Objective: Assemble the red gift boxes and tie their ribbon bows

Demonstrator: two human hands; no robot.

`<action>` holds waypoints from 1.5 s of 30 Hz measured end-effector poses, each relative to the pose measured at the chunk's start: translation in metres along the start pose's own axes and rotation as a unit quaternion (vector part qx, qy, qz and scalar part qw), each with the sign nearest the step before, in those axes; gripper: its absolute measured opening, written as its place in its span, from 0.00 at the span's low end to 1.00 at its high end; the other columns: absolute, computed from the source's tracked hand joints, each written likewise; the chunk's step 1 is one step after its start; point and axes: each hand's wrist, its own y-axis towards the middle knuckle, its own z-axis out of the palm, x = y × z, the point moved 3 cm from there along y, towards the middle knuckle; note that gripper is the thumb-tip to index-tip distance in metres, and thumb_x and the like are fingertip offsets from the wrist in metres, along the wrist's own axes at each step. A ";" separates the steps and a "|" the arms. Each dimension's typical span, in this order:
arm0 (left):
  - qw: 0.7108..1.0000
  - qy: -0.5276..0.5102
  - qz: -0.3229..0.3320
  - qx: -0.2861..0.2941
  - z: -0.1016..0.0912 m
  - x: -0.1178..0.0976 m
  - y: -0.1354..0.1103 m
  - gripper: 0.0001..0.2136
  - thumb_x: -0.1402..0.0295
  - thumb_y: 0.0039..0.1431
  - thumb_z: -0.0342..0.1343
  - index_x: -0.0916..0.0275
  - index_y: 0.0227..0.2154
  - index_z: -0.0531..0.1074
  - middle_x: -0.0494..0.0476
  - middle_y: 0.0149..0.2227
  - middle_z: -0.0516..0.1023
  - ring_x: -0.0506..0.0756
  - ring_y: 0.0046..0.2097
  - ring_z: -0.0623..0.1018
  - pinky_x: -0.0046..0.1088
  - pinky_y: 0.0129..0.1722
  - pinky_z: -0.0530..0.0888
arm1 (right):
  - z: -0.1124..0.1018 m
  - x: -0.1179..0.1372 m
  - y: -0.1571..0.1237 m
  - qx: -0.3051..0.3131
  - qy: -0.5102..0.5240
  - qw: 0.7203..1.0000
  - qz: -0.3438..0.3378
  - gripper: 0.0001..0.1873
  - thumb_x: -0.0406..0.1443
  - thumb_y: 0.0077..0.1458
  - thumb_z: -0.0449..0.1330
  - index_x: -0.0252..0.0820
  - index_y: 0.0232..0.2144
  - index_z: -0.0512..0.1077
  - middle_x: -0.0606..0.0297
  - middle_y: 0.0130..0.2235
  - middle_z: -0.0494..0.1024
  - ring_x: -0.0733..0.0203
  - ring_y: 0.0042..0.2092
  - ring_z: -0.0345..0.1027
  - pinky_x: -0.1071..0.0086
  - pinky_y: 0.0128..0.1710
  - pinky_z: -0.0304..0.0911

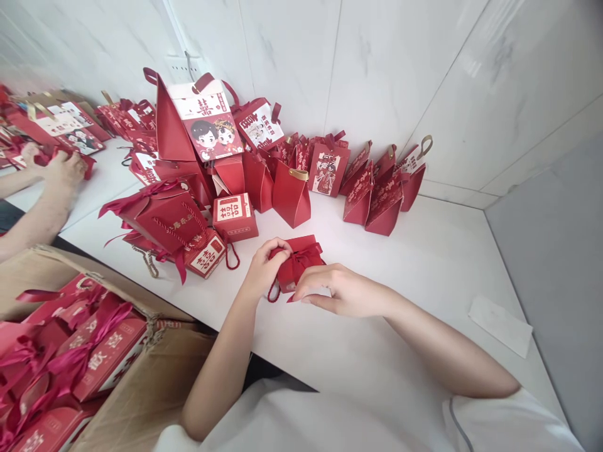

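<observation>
A small red gift box (301, 251) with a red ribbon bow lies on the white table (424, 251) in front of me. My left hand (264, 267) is closed on the box's left end and its cord. My right hand (336, 292) pinches the ribbon at the box's near edge. Just left of it stand a small square red box (234, 216) with a white label and a larger red box (167, 216) tied with ribbon.
Several red gift bags and boxes line the wall (377, 194). A cardboard carton (141, 376) holding ribboned red boxes sits at lower left. Another person's hands (59, 172) work on red boxes at far left. A white paper slip (502, 325) lies at right.
</observation>
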 end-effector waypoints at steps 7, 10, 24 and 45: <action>1.000 -0.003 -0.003 -0.003 0.002 -0.001 0.000 0.11 0.59 0.52 0.61 0.61 0.30 0.69 0.50 0.31 0.72 0.51 0.32 0.72 0.27 0.33 0.69 | 0.006 0.002 -0.002 0.037 0.079 0.996 0.000 0.08 0.31 0.59 0.59 0.42 0.41 0.75 0.63 0.38 0.80 0.63 0.40 0.75 0.68 0.43 0.70; 1.000 -0.002 0.003 -0.018 -0.001 0.001 0.001 0.11 0.59 0.52 0.61 0.61 0.31 0.69 0.50 0.32 0.73 0.51 0.33 0.73 0.27 0.34 0.71 | 0.002 0.006 -0.006 0.077 0.076 0.994 -0.011 0.07 0.32 0.59 0.60 0.43 0.40 0.75 0.64 0.37 0.81 0.63 0.39 0.75 0.70 0.38 0.70; 0.999 -0.039 0.015 0.010 0.002 0.003 -0.042 0.37 0.62 0.57 0.60 0.48 0.65 0.47 0.62 0.64 0.59 0.60 0.67 0.58 0.43 0.61 0.65 | -0.036 -0.020 -0.007 -0.091 -0.057 0.992 0.063 0.08 0.38 0.61 0.57 0.46 0.43 0.70 0.56 0.57 0.68 0.51 0.58 0.64 0.56 0.53 0.65; 0.865 0.363 0.309 -0.157 0.032 -0.010 -0.083 0.19 0.74 0.56 0.54 0.53 0.50 0.75 0.57 0.49 0.78 0.60 0.51 0.75 0.42 0.53 0.65 | -0.038 -0.050 0.000 -0.028 0.161 0.977 0.134 0.21 0.50 0.60 0.56 0.39 0.26 0.68 0.56 0.53 0.73 0.55 0.52 0.68 0.58 0.52 0.62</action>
